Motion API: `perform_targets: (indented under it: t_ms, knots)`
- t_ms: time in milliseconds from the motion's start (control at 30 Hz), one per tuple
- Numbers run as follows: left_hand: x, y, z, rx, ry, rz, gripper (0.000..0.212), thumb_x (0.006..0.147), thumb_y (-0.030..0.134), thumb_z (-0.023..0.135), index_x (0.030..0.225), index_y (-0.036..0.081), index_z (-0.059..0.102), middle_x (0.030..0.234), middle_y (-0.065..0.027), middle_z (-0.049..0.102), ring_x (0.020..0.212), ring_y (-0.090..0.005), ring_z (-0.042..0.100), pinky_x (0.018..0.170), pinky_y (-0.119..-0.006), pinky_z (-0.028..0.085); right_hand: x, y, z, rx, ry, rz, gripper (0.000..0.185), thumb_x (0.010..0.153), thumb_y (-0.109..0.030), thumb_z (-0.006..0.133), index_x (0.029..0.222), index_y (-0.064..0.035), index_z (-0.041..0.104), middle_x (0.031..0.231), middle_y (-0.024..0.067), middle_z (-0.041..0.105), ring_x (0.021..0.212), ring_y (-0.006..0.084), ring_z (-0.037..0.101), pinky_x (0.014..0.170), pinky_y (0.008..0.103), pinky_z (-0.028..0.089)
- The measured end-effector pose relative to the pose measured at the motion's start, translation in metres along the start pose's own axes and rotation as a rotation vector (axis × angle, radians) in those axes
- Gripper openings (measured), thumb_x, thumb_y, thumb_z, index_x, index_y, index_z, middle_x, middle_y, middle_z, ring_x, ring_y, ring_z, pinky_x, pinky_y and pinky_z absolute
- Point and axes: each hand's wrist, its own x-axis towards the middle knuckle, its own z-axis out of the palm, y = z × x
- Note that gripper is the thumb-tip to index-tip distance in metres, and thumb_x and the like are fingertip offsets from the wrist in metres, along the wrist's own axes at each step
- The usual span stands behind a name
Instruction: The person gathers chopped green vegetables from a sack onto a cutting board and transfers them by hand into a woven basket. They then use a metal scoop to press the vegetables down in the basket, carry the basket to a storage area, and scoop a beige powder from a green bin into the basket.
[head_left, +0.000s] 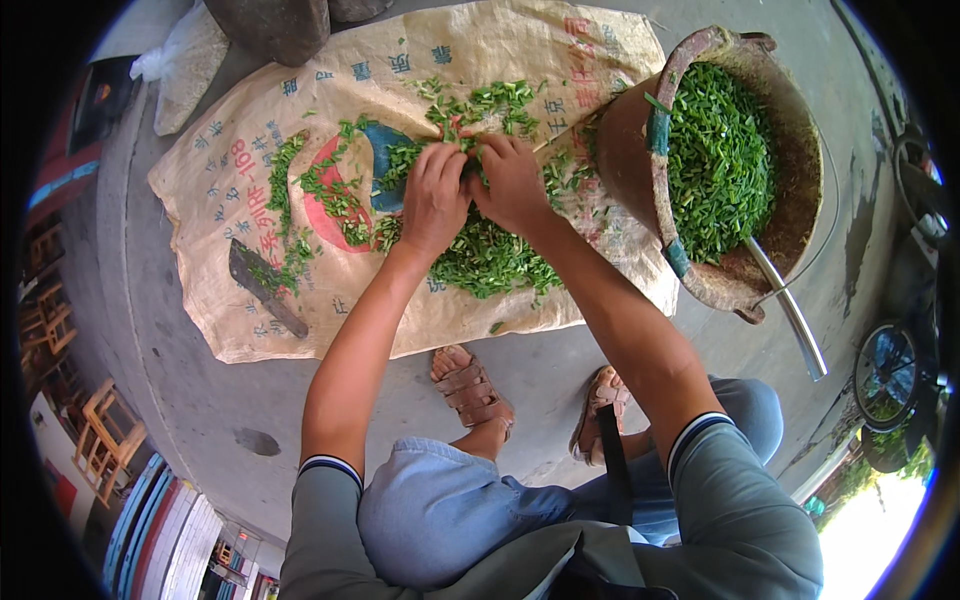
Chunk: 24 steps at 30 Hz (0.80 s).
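My left hand and my right hand meet over a woven sack spread on the floor. Their fingertips are close together above chopped green leaves; what lies between the fingers is hidden. More chopped greens are scattered around both hands. At the left of the sack lies a dark cleaver, with bits of green on its blade. To the right, a worn bucket with a wire handle holds a heap of chopped greens. A shiny metal handle sticks out over its rim.
A dark container stands at the sack's top edge, beside a tied clear plastic bag of pale contents. My sandaled feet are just below the sack. Wooden stools are at the far left, and a wheel is at the right.
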Motion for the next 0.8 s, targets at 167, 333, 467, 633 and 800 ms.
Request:
perform_targets:
  t_ms: [167,333,467,633,800]
  knots:
    - [-0.041,0.026,-0.003,-0.079,-0.067,0.015,0.035,0.073,-0.003,0.065,0.107,-0.001,0.058,0.110,-0.0159,0.059,0.107,-0.0355,0.055,0.092,-0.042,0.046,-0.037,-0.020,-0.031,0.140,-0.263,0.252,0.018,0.076,-0.017,0.066,0.088,-0.0042,0.063,0.100,0.0148,0.061,0.098,0.0353,0.057,0.085,0.0463,0.044]
    - [-0.082,0.023,-0.027,0.096,0.017,-0.157,0.066,0.090,0.036,0.057,0.142,0.000,0.040,0.148,-0.0265,0.031,0.134,-0.0430,0.035,0.110,-0.053,0.028,-0.087,-0.011,-0.054,-0.027,-0.041,0.341,0.044,0.085,-0.032,0.060,0.119,-0.0036,0.059,0.121,0.0186,0.053,0.111,0.0386,0.051,0.095,0.0519,0.039]
    - [-0.106,0.014,0.006,0.141,0.023,-0.170,0.069,0.096,0.046,0.045,0.144,-0.002,0.036,0.154,-0.0274,0.023,0.142,-0.0453,0.024,0.115,-0.053,0.020,-0.112,-0.016,-0.042,-0.018,-0.067,0.304,0.062,0.090,-0.039,0.053,0.139,-0.0011,0.045,0.139,0.0249,0.041,0.128,0.0432,0.040,0.108,0.0539,0.029]
    - [-0.075,0.052,0.045,-0.294,0.235,-0.305,0.055,0.099,0.033,0.039,0.142,-0.003,0.040,0.151,-0.0273,0.030,0.140,-0.0425,0.030,0.115,-0.046,0.023,-0.103,-0.038,-0.008,0.158,0.050,0.363,0.056,0.093,-0.031,0.049,0.139,0.0008,0.044,0.141,0.0267,0.040,0.130,0.0450,0.039,0.110,0.0549,0.029]
    - [-0.059,0.068,0.045,-0.667,0.284,-0.649,0.043,0.098,0.023,0.038,0.131,-0.002,0.052,0.141,-0.0187,0.045,0.131,-0.0304,0.039,0.109,-0.037,0.029,-0.085,-0.057,0.000,0.350,0.220,0.622,0.039,0.095,-0.015,0.049,0.127,0.0067,0.054,0.126,0.0201,0.056,0.109,0.0337,0.057,0.096,0.0375,0.044]
